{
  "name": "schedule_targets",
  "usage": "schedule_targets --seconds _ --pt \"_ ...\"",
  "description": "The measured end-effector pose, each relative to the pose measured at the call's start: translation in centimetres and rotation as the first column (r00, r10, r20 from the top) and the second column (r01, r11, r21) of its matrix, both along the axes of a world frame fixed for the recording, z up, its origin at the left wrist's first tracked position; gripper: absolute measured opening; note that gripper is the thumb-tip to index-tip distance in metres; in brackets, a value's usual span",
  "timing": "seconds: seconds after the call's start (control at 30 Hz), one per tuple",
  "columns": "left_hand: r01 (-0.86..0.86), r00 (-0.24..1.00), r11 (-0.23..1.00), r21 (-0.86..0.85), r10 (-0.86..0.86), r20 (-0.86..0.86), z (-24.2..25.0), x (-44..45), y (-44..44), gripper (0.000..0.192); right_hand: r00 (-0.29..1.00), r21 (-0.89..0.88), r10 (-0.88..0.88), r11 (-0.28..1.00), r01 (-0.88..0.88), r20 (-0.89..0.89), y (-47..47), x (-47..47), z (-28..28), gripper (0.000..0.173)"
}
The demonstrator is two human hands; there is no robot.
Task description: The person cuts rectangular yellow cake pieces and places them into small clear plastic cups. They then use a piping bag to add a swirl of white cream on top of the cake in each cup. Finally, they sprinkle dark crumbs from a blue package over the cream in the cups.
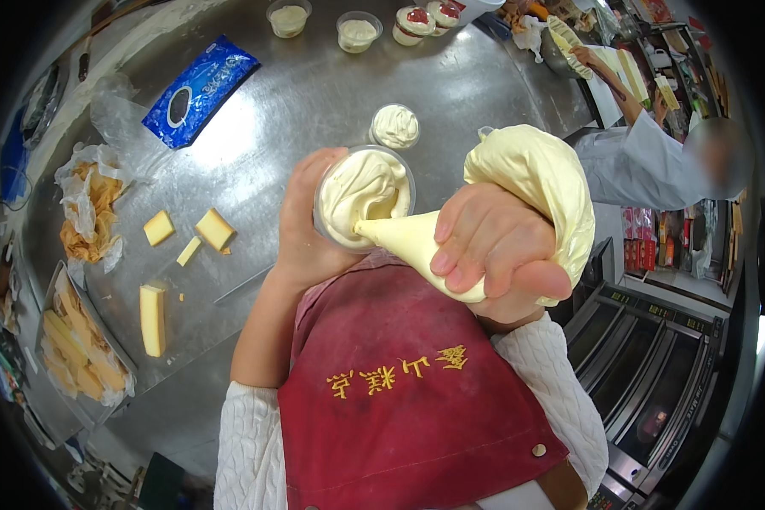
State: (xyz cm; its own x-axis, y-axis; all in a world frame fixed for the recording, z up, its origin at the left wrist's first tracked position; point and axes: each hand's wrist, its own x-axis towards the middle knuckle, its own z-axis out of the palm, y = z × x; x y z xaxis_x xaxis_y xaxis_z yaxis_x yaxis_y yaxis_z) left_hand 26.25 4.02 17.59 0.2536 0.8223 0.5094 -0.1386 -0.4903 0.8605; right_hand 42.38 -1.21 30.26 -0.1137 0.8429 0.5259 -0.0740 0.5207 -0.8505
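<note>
My left hand (pixel 306 217) is wrapped around a clear plastic cup (pixel 411 188) filled with swirled pale cream (pixel 357 185). In my right hand (pixel 500 252) a full piping bag (pixel 535 159) of yellowish cream is squeezed, its top twisted over my fist. The bag's tip meets the cream inside the cup, near the lower middle of the opening. Just beyond stands another cream-topped cup (pixel 396 126) on the steel table (pixel 306 89).
Sponge cake pieces (pixel 152 320) lie at left, beside a tray of cake strips (pixel 80 350) and crumpled baking paper (pixel 92 204). A blue packet (pixel 201 92) lies farther back. Several filled cups (pixel 359 32) line the far edge. At right are a co-worker (pixel 637 162) and an oven (pixel 650 382).
</note>
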Motion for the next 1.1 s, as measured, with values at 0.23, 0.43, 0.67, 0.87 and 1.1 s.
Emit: schedule_targets --seconds 0.23,0.43,0.67,0.87,1.1 --pt "-0.014 0.996 0.999 -0.038 0.011 -0.094 0.1 -0.5 -0.1 0.089 0.990 0.037 -0.113 0.993 0.111 0.083 0.3 1.4 0.4 0.055" --pt "-0.009 0.998 0.999 -0.037 0.007 -0.056 -0.3 -0.4 -0.1 0.089 0.993 -0.011 -0.088 0.996 0.089 0.079 -0.4 0.4 0.1 0.056" --pt "0.022 0.997 0.996 -0.088 -0.028 -0.070 -0.4 -0.8 -0.1 0.094 0.971 -0.015 -0.222 0.974 0.224 0.092 -0.3 0.9 0.4 0.056" --pt "0.045 0.993 0.993 -0.106 -0.056 -0.103 0.0 -1.1 -0.3 0.098 0.965 -0.048 -0.254 0.965 0.257 0.072 -0.5 1.1 0.4 0.058" --pt "0.091 0.993 0.983 -0.158 -0.102 -0.059 -0.6 -1.4 -0.2 0.099 0.969 -0.065 -0.232 0.969 0.237 0.083 -0.3 1.5 0.5 0.059"
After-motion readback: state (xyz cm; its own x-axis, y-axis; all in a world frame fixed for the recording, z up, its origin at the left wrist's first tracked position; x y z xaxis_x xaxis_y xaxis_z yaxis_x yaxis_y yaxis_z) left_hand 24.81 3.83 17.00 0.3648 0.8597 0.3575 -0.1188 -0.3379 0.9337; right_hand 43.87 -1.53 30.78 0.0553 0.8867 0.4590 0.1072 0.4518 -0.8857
